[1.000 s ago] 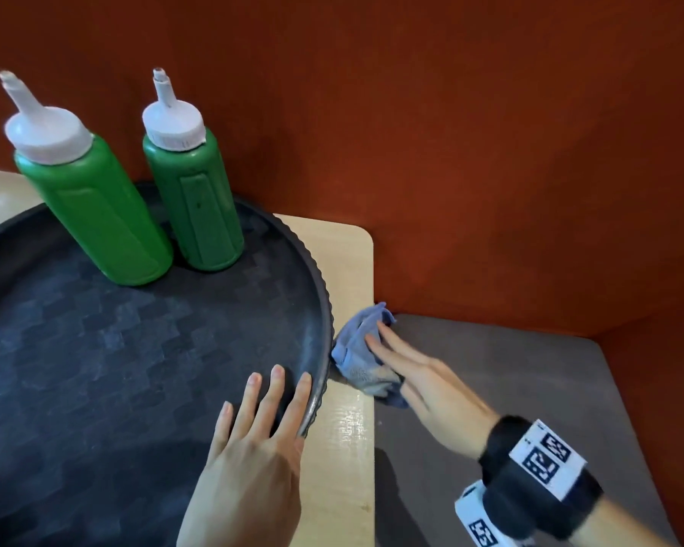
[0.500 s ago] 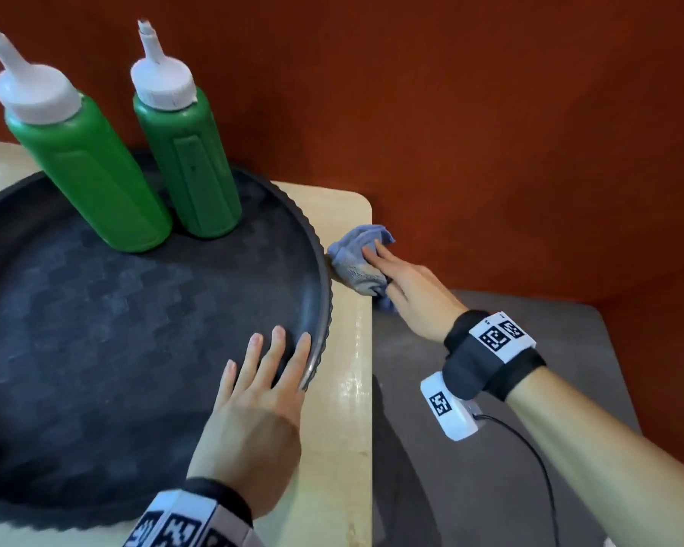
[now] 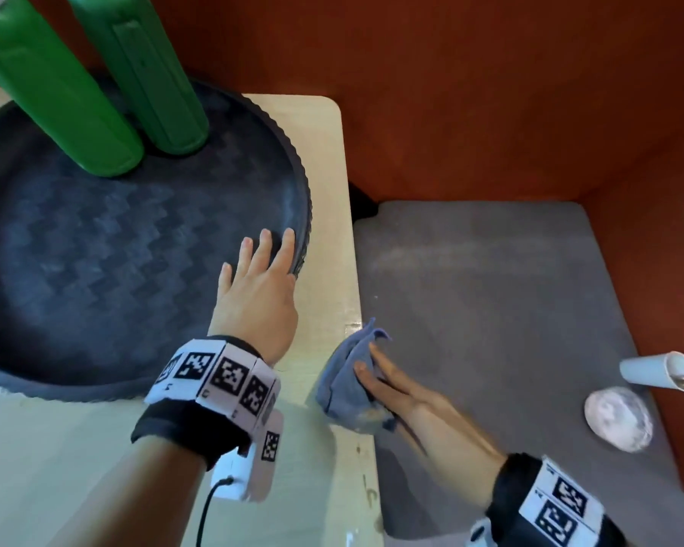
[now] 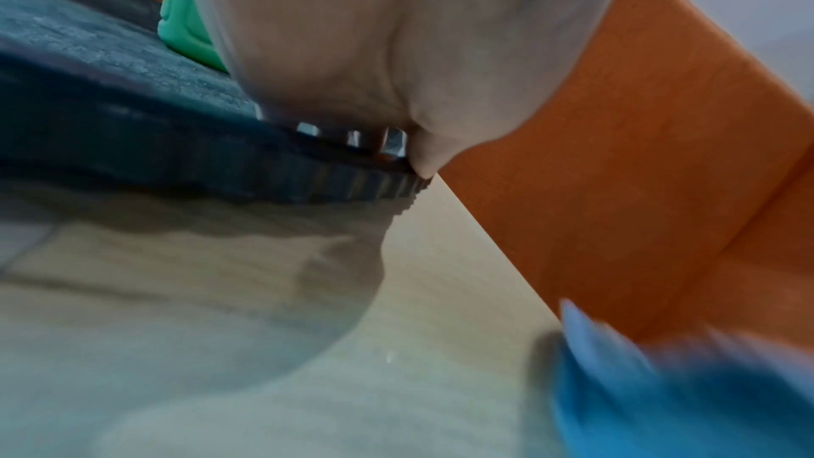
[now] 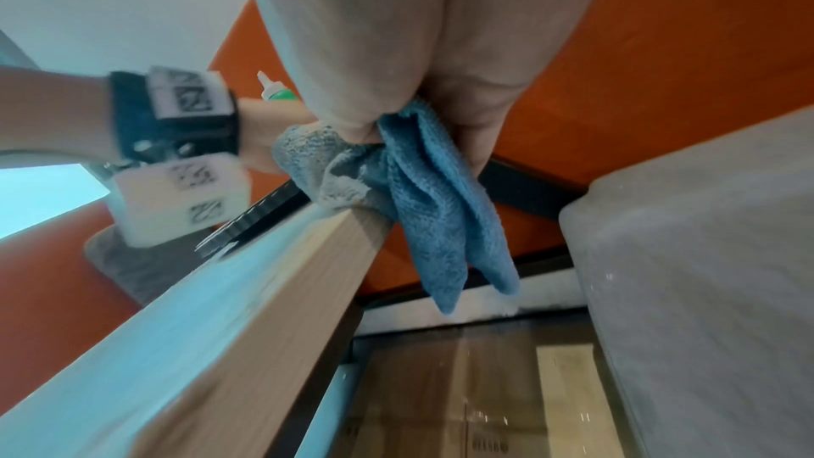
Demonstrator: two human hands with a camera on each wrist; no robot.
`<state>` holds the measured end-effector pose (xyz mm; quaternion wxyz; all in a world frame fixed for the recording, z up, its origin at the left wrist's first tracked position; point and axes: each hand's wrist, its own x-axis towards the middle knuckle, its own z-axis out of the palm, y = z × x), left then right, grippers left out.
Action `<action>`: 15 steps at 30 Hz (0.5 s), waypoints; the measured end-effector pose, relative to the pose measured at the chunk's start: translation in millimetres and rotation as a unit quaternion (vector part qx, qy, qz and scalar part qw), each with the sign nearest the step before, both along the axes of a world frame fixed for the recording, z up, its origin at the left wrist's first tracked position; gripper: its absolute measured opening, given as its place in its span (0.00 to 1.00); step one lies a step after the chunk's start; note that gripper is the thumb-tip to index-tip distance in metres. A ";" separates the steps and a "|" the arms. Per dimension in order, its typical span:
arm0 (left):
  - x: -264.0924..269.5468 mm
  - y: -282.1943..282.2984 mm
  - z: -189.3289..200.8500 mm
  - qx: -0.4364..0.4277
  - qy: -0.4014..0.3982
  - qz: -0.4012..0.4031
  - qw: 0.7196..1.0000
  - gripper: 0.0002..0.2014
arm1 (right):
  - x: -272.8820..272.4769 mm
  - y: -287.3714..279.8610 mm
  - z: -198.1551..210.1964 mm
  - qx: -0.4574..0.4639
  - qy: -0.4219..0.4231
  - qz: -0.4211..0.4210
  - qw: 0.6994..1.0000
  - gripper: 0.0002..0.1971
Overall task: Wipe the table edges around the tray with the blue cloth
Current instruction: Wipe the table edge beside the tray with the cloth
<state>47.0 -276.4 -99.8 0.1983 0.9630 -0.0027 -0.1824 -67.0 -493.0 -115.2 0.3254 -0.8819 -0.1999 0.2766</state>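
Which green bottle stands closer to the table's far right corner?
The right-hand bottle; the left-hand bottle stands beside it, farther from that table corner.

My left grip (image 3: 259,294) lies flat with straight fingers over the right rim of the tray (image 3: 305,199), forearm reaching in from near. My right grip (image 3: 403,400), fingers extended, pinches the cloth (image 3: 344,382) against the right edge of the counter (image 3: 334,262).

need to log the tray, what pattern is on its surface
A dark zigzag weave covers the tray, clearest in the head view.
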 end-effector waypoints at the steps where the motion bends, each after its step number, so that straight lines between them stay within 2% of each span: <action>1: -3.4 -1.5 0.0 -0.002 -0.006 0.001 1.000 0.29 | 8.9 2.4 -0.1 0.017 -0.002 -0.017 1.000 0.35; 6: -13.3 -2.4 -3.8 -0.011 -0.025 0.001 1.000 0.29 | 51.5 13.2 -5.7 -0.010 -0.085 -0.036 0.996 0.35; 11: -16.4 -3.1 -5.7 -0.006 -0.036 0.002 0.999 0.31 | 24.3 15.1 -5.2 -0.003 -0.065 -0.043 0.997 0.36; 15: -16.5 -4.7 -7.2 0.001 -0.041 -0.004 0.999 0.33 | 53.6 18.3 -8.7 -0.017 -0.091 -0.049 0.995 0.33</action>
